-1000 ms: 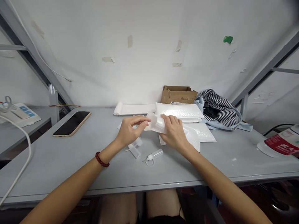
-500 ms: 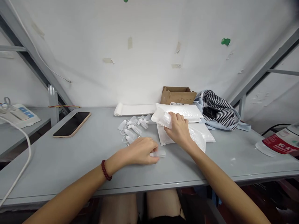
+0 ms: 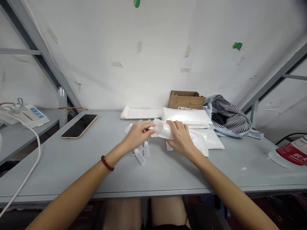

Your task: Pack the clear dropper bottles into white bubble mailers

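Observation:
My right hand (image 3: 180,138) grips a small white bubble mailer (image 3: 163,129), held just above the grey table (image 3: 72,166) with its open end toward the left. My left hand (image 3: 137,134) is closed in a pinch at that open end; what it pinches is hidden between the fingers and the mailer's mouth. Several small clear plastic bottles (image 3: 141,153) lie on the table under and beside my left hand. A pile of white bubble mailers (image 3: 192,116) lies just behind and right of my right hand.
A phone (image 3: 79,126) lies face up at the left. A flat white envelope stack (image 3: 141,112), a cardboard box (image 3: 185,99) and a striped bag (image 3: 226,115) sit at the back. A red-and-white packet (image 3: 291,153) lies far right, a white cable (image 3: 28,159) far left.
My left hand left the table near the front, where it closed on a small clear bottle, and rose to the mailer's open end. That bottle no longer lies there.

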`<control>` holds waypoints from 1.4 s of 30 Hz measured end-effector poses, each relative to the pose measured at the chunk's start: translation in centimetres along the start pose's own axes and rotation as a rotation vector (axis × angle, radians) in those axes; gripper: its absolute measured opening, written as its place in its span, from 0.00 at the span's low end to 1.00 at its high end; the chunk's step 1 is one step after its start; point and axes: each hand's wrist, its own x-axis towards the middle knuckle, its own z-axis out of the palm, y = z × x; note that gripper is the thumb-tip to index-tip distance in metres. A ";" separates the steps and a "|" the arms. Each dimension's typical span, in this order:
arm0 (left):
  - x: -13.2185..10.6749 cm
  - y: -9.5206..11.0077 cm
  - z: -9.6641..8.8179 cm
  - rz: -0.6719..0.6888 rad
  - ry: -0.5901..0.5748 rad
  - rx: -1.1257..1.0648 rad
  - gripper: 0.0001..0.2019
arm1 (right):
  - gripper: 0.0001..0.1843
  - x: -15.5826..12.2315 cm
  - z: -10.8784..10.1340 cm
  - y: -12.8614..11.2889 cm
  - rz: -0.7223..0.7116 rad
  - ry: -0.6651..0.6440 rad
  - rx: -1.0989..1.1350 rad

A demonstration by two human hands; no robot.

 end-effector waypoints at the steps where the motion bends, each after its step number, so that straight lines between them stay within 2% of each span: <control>1: -0.2 0.0 0.6 0.040 -0.035 0.020 0.11 | 0.26 0.0 0.0 0.0 -0.020 -0.022 0.003; 5: -1.2 0.4 3.2 0.199 -0.178 0.122 0.12 | 0.28 -0.2 -0.4 -0.1 -0.158 -0.200 0.015; 7: -1.7 0.5 4.0 0.164 -0.201 0.153 0.11 | 0.29 -0.3 -0.7 -0.2 -0.212 -0.254 0.028; 9: -2.0 0.6 4.4 0.084 -0.170 0.163 0.10 | 0.30 -0.4 -1.0 -0.3 -0.227 -0.268 0.049; 12: -2.1 0.9 4.3 0.029 -0.086 0.141 0.09 | 0.33 -0.4 -1.4 -0.6 -0.208 -0.285 0.065; 15: -2.0 1.1 4.0 0.107 -0.061 0.107 0.11 | 0.34 -0.5 -1.6 -0.8 -0.197 -0.302 0.059; 19: -1.8 0.9 4.1 0.174 -0.170 0.021 0.13 | 0.34 -0.5 -1.5 -1.1 -0.183 -0.317 0.054; 22: -1.9 0.5 4.1 0.224 -0.231 0.088 0.12 | 0.34 -0.5 -1.4 -1.1 -0.188 -0.316 0.054; 24: -1.9 0.4 3.7 0.292 -0.191 0.169 0.12 | 0.34 -0.4 -1.4 -1.0 -0.182 -0.297 0.042; 26: -1.6 0.4 3.0 0.323 -0.056 0.222 0.11 | 0.33 -0.3 -1.3 -0.7 -0.153 -0.239 0.026; 28: -1.2 0.6 2.0 0.235 0.119 0.229 0.07 | 0.31 -0.1 -1.2 -0.2 -0.100 -0.144 0.015; 30: -0.7 0.7 1.1 0.031 0.226 0.176 0.11 | 0.31 0.0 -1.2 0.2 -0.040 -0.046 0.018; 31: -0.5 0.7 0.6 -0.077 0.222 0.114 0.14 | 0.30 0.0 -1.2 0.4 -0.020 -0.008 0.027; 33: -0.1 0.8 0.1 -0.238 0.085 -0.082 0.15 | 0.32 0.0 -1.2 0.5 -0.025 0.044 0.063; 35: 0.0 0.9 0.1 -0.317 -0.120 -0.273 0.11 | 0.34 -0.1 -1.0 0.3 -0.090 0.072 0.103; 37: 0.1 0.9 0.2 -0.349 -0.232 -0.376 0.12 | 0.39 -0.4 -0.8 0.0 -0.176 0.086 0.120; 38: 0.0 1.0 0.3 -0.358 -0.222 -0.391 0.14 | 0.41 -0.5 -0.7 -0.2 -0.211 0.095 0.113; 40: 0.0 1.0 0.4 -0.360 -0.125 -0.396 0.14 | 0.43 -0.6 -0.5 -0.5 -0.253 0.135 0.078; 42: -0.1 0.9 0.4 -0.357 -0.029 -0.397 0.14 | 0.41 -0.7 -0.5 -0.6 -0.271 0.213 0.046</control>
